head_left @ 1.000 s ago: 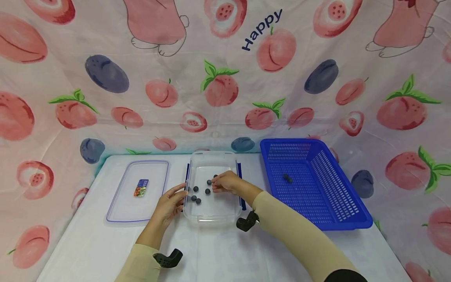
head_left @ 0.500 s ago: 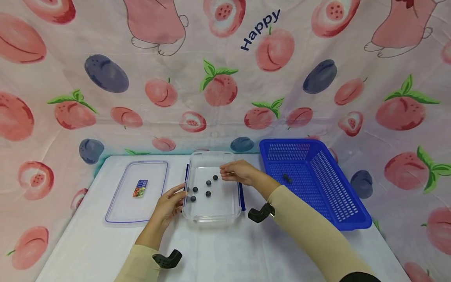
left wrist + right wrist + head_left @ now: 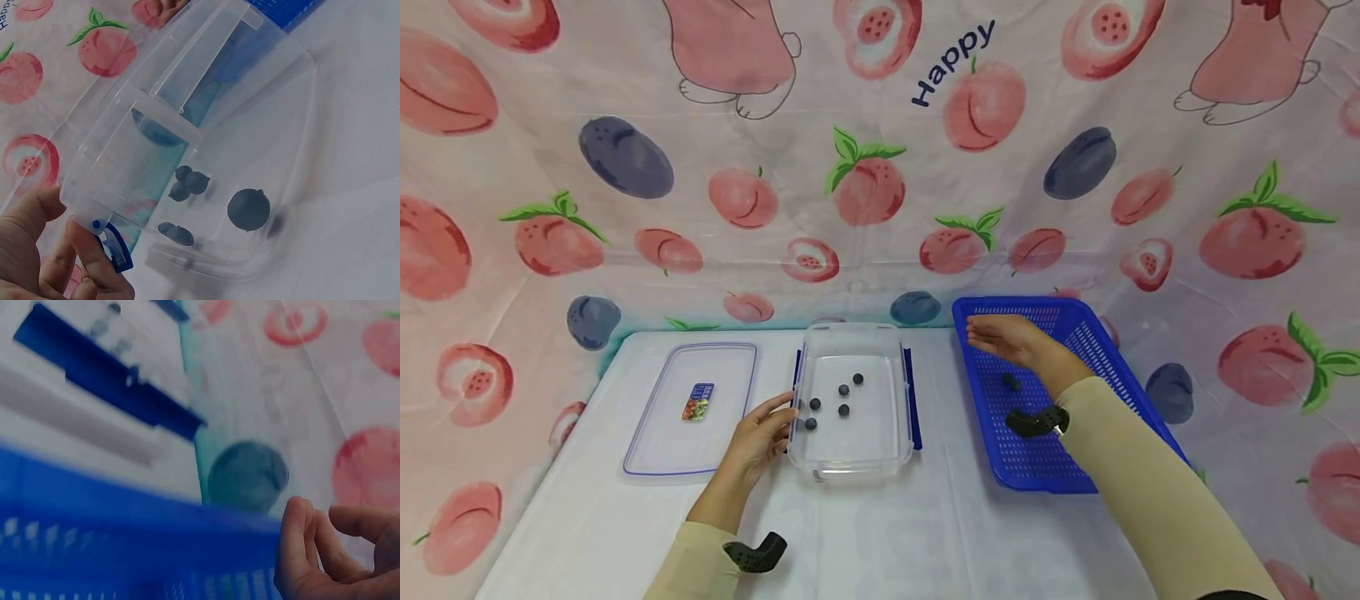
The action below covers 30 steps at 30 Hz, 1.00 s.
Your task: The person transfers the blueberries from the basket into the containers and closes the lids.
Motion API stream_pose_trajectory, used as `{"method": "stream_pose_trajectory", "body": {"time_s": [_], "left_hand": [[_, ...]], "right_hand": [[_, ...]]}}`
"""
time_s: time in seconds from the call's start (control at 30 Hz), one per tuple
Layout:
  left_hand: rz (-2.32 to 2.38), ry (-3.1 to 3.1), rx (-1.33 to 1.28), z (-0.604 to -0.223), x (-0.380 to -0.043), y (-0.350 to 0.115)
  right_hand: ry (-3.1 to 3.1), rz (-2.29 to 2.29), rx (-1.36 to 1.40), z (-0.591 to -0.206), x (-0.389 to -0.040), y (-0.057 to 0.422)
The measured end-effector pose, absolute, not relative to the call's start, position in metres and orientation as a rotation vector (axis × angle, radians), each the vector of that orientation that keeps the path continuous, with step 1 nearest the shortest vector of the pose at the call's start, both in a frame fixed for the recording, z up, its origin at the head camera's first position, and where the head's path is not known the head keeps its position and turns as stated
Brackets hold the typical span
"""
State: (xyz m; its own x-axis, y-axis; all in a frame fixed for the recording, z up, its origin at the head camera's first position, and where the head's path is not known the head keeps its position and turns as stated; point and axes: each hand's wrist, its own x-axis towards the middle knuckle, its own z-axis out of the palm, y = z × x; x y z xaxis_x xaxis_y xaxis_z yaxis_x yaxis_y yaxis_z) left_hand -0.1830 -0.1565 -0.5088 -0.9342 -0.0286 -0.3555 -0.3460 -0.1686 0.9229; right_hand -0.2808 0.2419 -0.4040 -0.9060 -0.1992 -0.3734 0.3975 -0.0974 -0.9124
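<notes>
A clear plastic food container (image 3: 880,442) with blue side latches stands mid-table, holding several small dark blueberries (image 3: 844,410). My left hand (image 3: 762,433) grips its left side; in the left wrist view, thumb and fingers (image 3: 90,262) are at the rim by a blue latch (image 3: 117,249). Over the far left part of a blue basket (image 3: 1116,400) hovers my right hand (image 3: 1015,340), thumb apart from loosely bent fingers (image 3: 294,550) and nothing visible between them. A few blueberries (image 3: 1011,382) lie on the basket floor, just below the hand in the head view.
To the left, a clear lid (image 3: 658,425) with a blue seal and a coloured label (image 3: 698,402) lies flat on the white table (image 3: 880,542). A fruit-printed cloth (image 3: 865,283) hangs right behind the table's back edge.
My right hand has left the container and travelled right to over the basket. One fewer blueberry shows in the container than a second ago. The left hand stays in place.
</notes>
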Motion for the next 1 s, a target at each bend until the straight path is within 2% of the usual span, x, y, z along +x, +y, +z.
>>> {"method": "stream_pose_trajectory", "body": {"time_s": [0.47, 0.73, 1.0], "left_hand": [[2.224, 1.871, -0.444, -0.507, -0.184, -0.154], [2.231, 1.859, -0.452, -0.505, -0.184, -0.153], [2.228, 1.871, -0.470, -0.504, -0.184, -0.151]], "right_hand": [[2.110, -1.809, 0.383, -0.446, -0.269, 0.316], [2.122, -1.803, 0.417, -0.473, -0.265, 0.334], [2.257, -1.633, 0.423, -0.484, -0.262, 0.327]]}}
